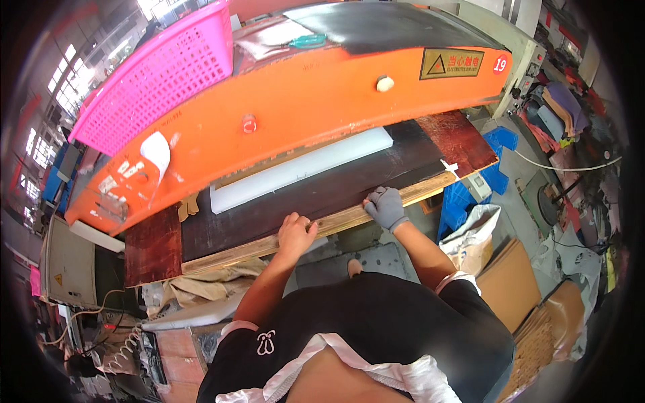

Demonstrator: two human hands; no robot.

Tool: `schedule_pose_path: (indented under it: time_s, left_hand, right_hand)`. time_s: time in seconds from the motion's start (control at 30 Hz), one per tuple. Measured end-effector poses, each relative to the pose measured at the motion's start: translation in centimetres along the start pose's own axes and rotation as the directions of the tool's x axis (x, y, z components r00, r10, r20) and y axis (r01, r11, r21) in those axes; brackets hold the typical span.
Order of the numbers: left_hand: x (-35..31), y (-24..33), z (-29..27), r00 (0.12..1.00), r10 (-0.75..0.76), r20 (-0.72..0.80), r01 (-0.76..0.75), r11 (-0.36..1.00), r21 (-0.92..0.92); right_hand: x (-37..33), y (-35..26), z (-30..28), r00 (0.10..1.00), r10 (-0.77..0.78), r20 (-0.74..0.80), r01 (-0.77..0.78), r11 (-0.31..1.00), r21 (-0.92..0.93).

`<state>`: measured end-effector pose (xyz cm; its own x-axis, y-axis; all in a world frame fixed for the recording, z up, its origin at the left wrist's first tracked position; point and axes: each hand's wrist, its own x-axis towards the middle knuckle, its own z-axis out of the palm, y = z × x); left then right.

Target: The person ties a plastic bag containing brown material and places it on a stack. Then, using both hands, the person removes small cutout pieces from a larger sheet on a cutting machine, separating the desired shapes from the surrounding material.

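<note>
A large orange press machine [302, 101] stands in front of me, with a dark flat board [322, 191] as its work bed. A long white slab [295, 171] lies on the board under the orange head. My bare left hand [295, 232] rests on the board's wooden front edge [248, 252], fingers curled over it. My right hand [385, 207], in a grey glove, grips the same edge further right. Neither hand holds a loose object.
A pink plastic basket [161, 74] sits on top of the machine at the left. Blue crates [470, 195] and a grey bag [474, 232] stand on the floor at the right, with cardboard sheets [517, 282] beside them. Cables and a beige cabinet [67, 269] are at the left.
</note>
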<state>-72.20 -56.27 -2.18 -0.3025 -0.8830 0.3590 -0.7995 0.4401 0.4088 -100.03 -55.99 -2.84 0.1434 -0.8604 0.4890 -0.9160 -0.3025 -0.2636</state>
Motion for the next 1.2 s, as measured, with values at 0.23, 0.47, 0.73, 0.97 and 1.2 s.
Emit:
schedule_pose_path:
  time_s: [0.23, 0.47, 0.73, 0.97, 1.2]
  left_hand:
    - [-11.1, 6.0, -1.3, 0.984, 0.153, -0.096, -0.159, 0.985, -0.062]
    - [-16.2, 8.4, -5.6, 0.953, 0.052, 0.299, 0.089, 0.894, -0.44]
    - [-10.1, 5.2, -4.8, 0.993, 0.015, 0.119, -0.033, 0.988, 0.151]
    - [-17.9, 7.5, -4.0, 0.917, -0.118, 0.38, 0.022, 0.968, 0.248]
    - [-20.7, 9.1, -4.8, 0.934, -0.104, 0.342, 0.011, 0.965, 0.263]
  right_hand:
    - [-8.6, -4.0, -5.3, 0.991, 0.132, -0.008, -0.127, 0.97, 0.205]
    - [-5.6, -4.2, -6.5, 0.96, 0.255, -0.117, -0.259, 0.966, -0.021]
    - [-5.1, -6.0, -7.6, 0.766, 0.598, 0.238, -0.536, 0.797, -0.278]
    - [-14.0, -7.6, -10.0, 0.889, 0.455, 0.051, -0.439, 0.878, -0.19]
    - [-16.4, -3.2, -13.6, 0.712, 0.62, 0.33, -0.58, 0.254, 0.774]
